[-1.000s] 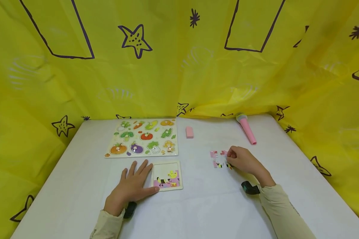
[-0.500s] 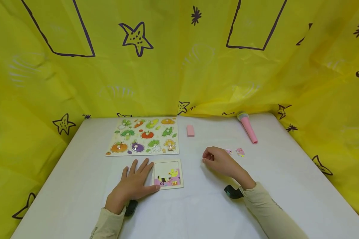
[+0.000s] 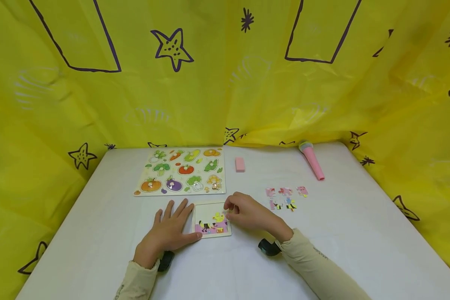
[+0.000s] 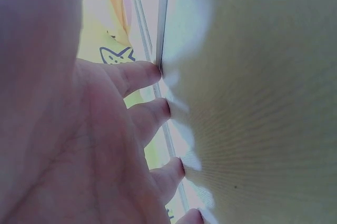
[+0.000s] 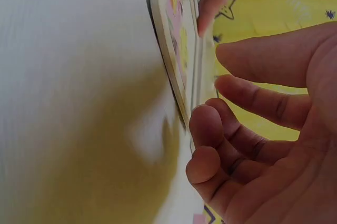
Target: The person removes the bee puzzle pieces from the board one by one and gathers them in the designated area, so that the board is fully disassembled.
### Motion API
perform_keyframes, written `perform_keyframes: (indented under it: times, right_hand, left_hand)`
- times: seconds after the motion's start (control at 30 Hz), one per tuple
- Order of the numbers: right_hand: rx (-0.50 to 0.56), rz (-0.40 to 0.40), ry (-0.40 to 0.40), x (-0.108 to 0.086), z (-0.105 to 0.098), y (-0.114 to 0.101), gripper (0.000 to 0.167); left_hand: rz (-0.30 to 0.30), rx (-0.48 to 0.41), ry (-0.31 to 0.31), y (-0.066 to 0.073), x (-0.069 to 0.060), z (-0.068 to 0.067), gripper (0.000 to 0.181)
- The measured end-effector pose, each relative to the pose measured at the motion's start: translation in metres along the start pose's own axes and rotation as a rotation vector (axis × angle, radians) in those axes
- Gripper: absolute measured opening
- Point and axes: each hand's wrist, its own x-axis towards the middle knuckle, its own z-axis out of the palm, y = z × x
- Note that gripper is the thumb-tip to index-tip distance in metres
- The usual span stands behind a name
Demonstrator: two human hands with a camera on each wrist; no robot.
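Observation:
A small square jigsaw board [image 3: 212,203] lies on the white table, its lower part filled with a pink, yellow and black picture and its upper part bare. My left hand [image 3: 168,229] lies with spread fingers along the board's left side, thumb on the lower left corner. At the right edge of the board is my right hand [image 3: 249,212], thumb and forefinger drawn together on a small jigsaw piece that the fingers mostly hide. The right wrist view shows its other fingers [image 5: 202,163] curled loosely. Several loose jigsaw pieces [image 3: 286,191] lie in two rows to the right.
A vegetable peg puzzle [image 3: 180,171] lies behind the left hand. Beside it is a pink block [image 3: 240,164]. Farther right lies a pink toy microphone [image 3: 313,161]. A yellow patterned curtain [image 3: 210,83] hangs at the table's back and sides.
My right hand has moved left from the loose pieces to the jigsaw board's right edge, uncovering the two rows of pieces. My left hand has stayed at the board.

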Motion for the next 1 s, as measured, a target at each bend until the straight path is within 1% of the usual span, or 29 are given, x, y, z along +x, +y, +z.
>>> perform_keyframes:
  times: [0.13,0.4,0.5,0.73,0.87,1.0]
  right_hand:
    - [-0.016,-0.004,-0.057,0.004,0.008,-0.006,0.014]
    - [-0.059,0.024,-0.111,0.01,0.015,-0.012,0.026]
    - [-0.067,0.037,-0.135,0.01,0.017,-0.013,0.026]
    - [-0.053,0.023,-0.158,0.015,0.015,-0.012,0.025]
    - [-0.046,0.049,-0.184,0.018,0.014,-0.014,0.024]
    - [-0.06,0.058,-0.191,0.019,0.016,-0.015,0.025]
  left_hand:
    - [-0.006,0.001,-0.003,0.001,0.0,0.0,0.094]
    - [-0.008,-0.007,-0.007,0.001,-0.001,-0.001,0.093]
    - [-0.004,-0.011,-0.006,0.001,-0.001,-0.001,0.093]
    - [0.0,-0.006,0.008,0.001,0.0,-0.002,0.092]
    - [-0.004,-0.013,0.001,0.001,-0.001,-0.002,0.093]
    - [-0.003,-0.013,0.006,0.001,-0.001,-0.001,0.093]
